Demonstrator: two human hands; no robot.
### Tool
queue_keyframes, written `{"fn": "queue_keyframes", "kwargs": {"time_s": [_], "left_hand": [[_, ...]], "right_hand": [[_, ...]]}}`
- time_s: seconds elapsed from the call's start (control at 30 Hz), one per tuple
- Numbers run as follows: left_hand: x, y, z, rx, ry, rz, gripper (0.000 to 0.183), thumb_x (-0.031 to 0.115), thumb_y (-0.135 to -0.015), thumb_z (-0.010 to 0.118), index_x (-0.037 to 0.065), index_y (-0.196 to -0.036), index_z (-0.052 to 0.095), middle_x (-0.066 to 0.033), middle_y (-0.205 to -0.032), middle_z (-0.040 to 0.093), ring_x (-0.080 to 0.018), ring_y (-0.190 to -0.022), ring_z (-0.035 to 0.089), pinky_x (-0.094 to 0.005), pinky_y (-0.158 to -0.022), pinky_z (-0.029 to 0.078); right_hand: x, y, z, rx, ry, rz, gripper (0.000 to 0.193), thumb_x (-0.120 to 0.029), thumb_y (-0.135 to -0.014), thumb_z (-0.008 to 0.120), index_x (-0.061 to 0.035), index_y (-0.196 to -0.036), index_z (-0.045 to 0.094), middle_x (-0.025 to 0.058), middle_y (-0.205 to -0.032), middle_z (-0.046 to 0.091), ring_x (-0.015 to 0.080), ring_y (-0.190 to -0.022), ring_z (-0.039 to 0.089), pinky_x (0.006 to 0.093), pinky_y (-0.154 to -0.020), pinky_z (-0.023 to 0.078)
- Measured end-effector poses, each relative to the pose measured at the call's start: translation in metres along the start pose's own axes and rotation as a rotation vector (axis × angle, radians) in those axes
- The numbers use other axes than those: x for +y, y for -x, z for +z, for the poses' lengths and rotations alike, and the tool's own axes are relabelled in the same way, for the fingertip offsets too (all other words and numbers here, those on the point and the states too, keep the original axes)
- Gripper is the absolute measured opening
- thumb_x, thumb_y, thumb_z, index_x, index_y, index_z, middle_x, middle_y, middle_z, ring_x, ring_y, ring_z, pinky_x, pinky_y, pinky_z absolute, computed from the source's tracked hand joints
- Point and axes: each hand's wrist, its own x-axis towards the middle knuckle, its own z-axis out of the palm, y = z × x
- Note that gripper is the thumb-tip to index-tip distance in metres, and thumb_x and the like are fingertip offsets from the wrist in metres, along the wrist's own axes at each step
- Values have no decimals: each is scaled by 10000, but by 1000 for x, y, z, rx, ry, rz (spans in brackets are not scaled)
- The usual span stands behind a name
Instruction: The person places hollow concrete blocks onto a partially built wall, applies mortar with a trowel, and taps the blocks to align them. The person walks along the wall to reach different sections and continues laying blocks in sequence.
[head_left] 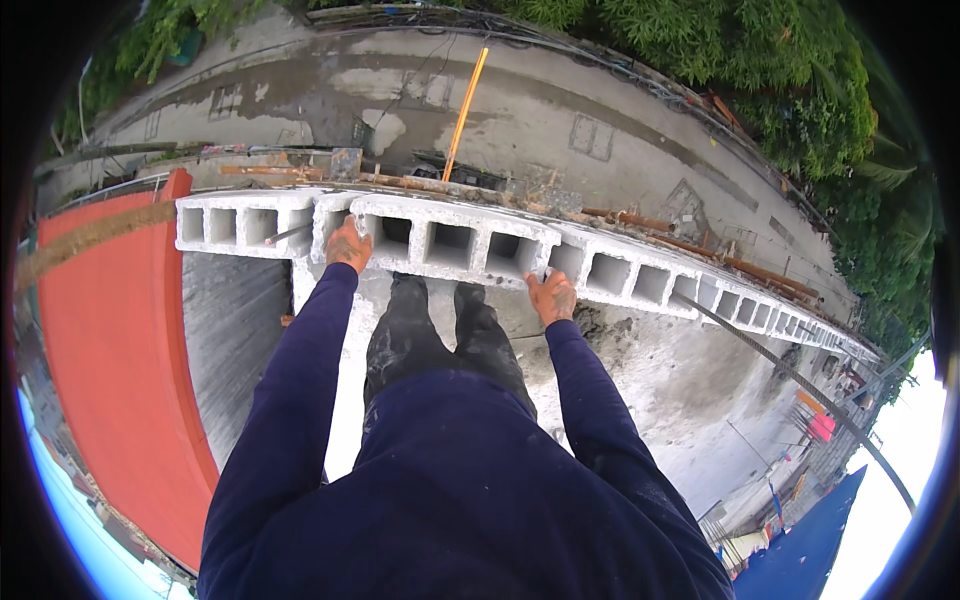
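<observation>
A hollow concrete block (470,212) with three open cells lies along the top of a wall in front of me. My left hand (348,246) is closed on its left end, the fingers reaching into the gap beside the neighbouring block (243,206). At the other end, my right hand (552,298) grips the block's near corner, its fingers partly hidden. The row of blocks (650,285) carries on to the right, cells facing up. From one of those cells a long steel bar (790,375) sticks out, and a shorter bar (288,236) shows at the left block.
Beyond the wall lies a paved street (590,110), far below, with a yellow pole (466,112) rising from it. A red wall (110,350) stands at the left. Green trees (770,90) fill the upper right; a blue sheet (805,540) hangs lower right.
</observation>
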Motion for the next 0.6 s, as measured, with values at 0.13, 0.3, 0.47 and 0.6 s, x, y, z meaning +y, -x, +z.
{"fn": "queue_keyframes", "kwargs": {"time_s": [0.13, 0.3, 0.47, 0.6], "left_hand": [[-3, -2, 3, -2, -34, 3, 514, 233, -767, 612, -4, -1192, 446, -242, -1066, 573, -380, -1011, 541, -431, -881, 425], [-6, -5, 4, -1, -21, 18, 537, 263, -745, 634, -6, -1175, 458, -254, -1027, 581, -392, -983, 547, -438, -854, 435], [-8, -6, 5, 19, -23, 3, 563, 280, -734, 645, -5, -1185, 464, -258, -1015, 583, -399, -991, 539, -440, -856, 432], [-7, -4, 6, 22, -20, -15, 577, 280, -734, 646, 3, -1205, 461, -255, -1035, 579, -399, -1008, 532, -435, -872, 425]], "right_hand": [[1, 5, 1, 51, -75, -21, 484, -425, -717, 657, 33, -867, 615, 238, -783, 625, 378, -777, 612, 422, -728, 478], [2, 5, -3, 53, -153, -17, 492, -439, -721, 650, 29, -869, 614, 228, -810, 629, 374, -799, 607, 422, -747, 472], [3, -1, -8, 7, -81, -11, 516, -481, -726, 633, 20, -848, 605, 216, -803, 626, 365, -783, 611, 425, -725, 481], [4, -1, -5, 36, -58, -39, 523, -501, -731, 624, 10, -839, 601, 204, -793, 624, 345, -770, 617, 419, -702, 490]]}}
